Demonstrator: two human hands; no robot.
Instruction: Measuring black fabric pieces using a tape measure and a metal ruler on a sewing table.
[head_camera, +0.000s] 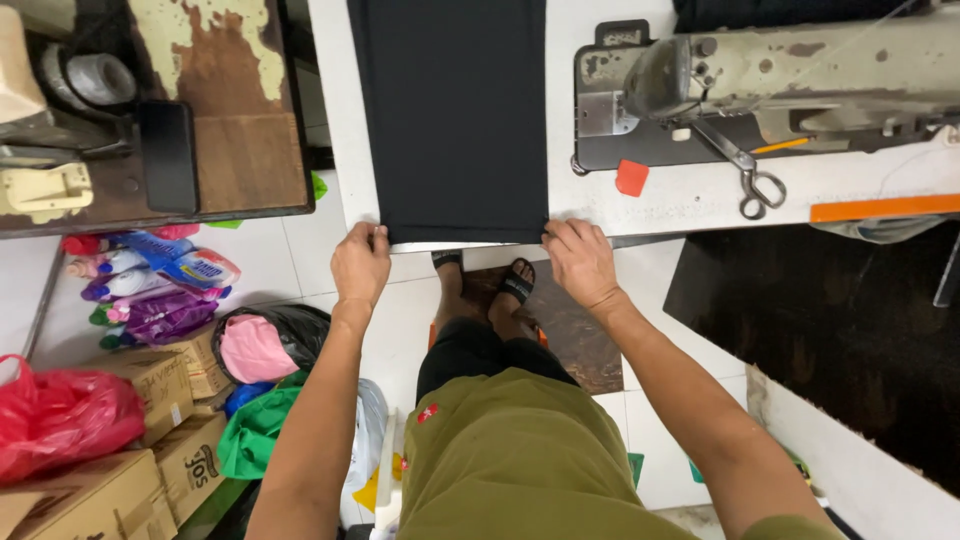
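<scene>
Head view, looking straight down.

Left hand (360, 265): fingers curled, pinching the near left corner of the black cloth (455, 120) at the edge of the white tabletop (700, 190). Knuckles up; fingertips tucked under the hem, so the grip itself is not visible.

Right hand (580, 262): same posture at the near right corner, fingers bent and pressed together on the cloth edge, thumb side toward the cloth. Fingertips partly hidden by the fabric.

Cloth: lies flat on the tabletop, a long dark panel. Long axis runs away from the person, near edge square to the tabletop edge and held taut between both hands. Far end cut off by the top of the frame; full length cannot be told.

Right of the cloth: sewing machine (780, 80), worn, its body crossing the tabletop left to right and cut off at the right edge. Scissors (752, 175) lie just in front of it, handles toward the person. A small red chip (632, 178) sits between cloth and scissors. Orange ruler (885, 208) along the near edge, partly cut off.

Below: the person's feet in sandals (518, 285) on the floor, partly hidden by the knees. Left floor: red bag (60, 415), cardboard boxes (150, 440).
</scene>
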